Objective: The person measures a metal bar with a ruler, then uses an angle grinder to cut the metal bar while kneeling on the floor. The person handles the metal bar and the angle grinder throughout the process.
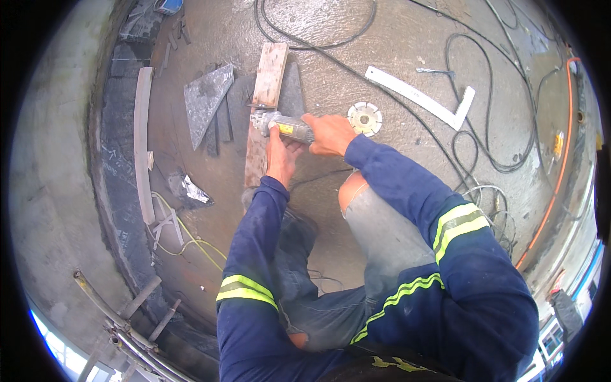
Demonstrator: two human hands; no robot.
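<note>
An angle grinder [294, 130] lies crosswise over a wooden plank [272, 71], its thin disc seen edge-on above the plank. My right hand [332, 134] is closed around the rear of the grinder's body. From below, my left hand [280, 156] holds the front of the body near the metal head, thumb pressed on top. Dark stone pieces lie beside the plank, among them a triangular slab [209, 102]. Whether the disc touches the plank or is spinning, I cannot tell.
A spare segmented cutting disc [364, 120] lies right of my hands, with a white L-shaped square [417, 95] beyond it. Black cables loop over the wet floor. An orange hose [559, 175] runs along the right. A long pale strip [143, 146] and metal tubes [127, 325] stand at left.
</note>
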